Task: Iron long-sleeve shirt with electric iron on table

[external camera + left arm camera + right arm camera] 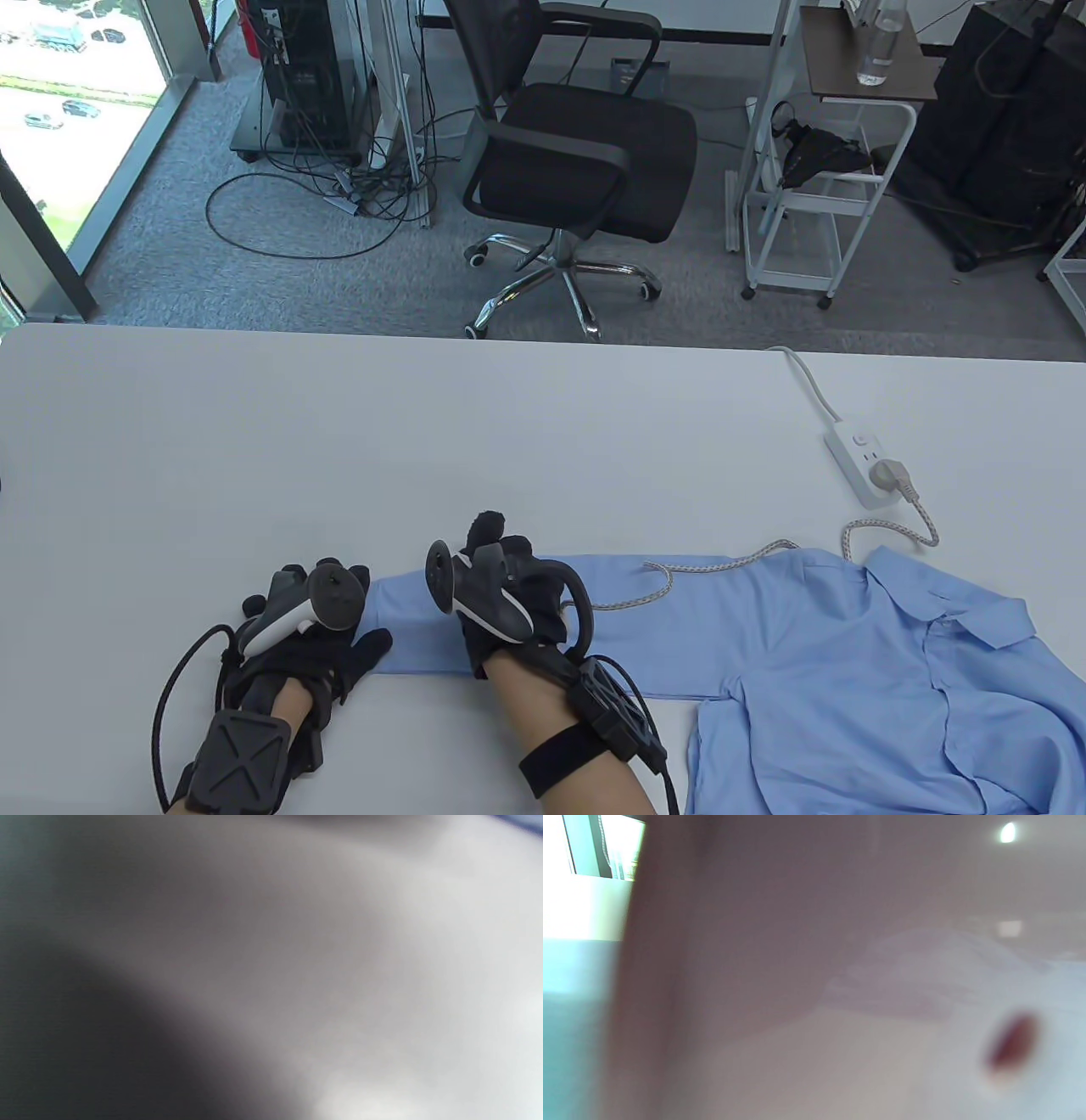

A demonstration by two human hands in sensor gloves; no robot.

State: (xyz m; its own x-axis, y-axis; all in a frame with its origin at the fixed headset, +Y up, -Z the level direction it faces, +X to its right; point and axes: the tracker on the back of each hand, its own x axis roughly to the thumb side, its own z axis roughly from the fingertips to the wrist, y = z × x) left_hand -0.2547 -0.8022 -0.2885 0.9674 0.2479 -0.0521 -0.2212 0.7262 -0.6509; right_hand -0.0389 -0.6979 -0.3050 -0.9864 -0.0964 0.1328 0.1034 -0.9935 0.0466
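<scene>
Left hand [310,632] lies on the table [339,441] near its near edge, fingers spread fairly flat, thumb touching the cuff end of the sleeve [543,628]; it grips nothing that shows. Right hand [501,594] sits just beside it on the sleeve itself, knuckles up, fingers curled downward (whether they close on anything under there, I cannot tell; the tracker covers them). The iron is not visible. Both wrist views are blurred beyond use. The light blue shirt [857,679] lies flat toward the near right corner of the table, collar pointing to the far side, one sleeve stretched out left to the hands. A braided cord [679,577] runs over the sleeve and shoulder, up to a plug in the white power strip [865,463] by the right edge. Beyond the far edge stands a black office chair [577,161].
</scene>
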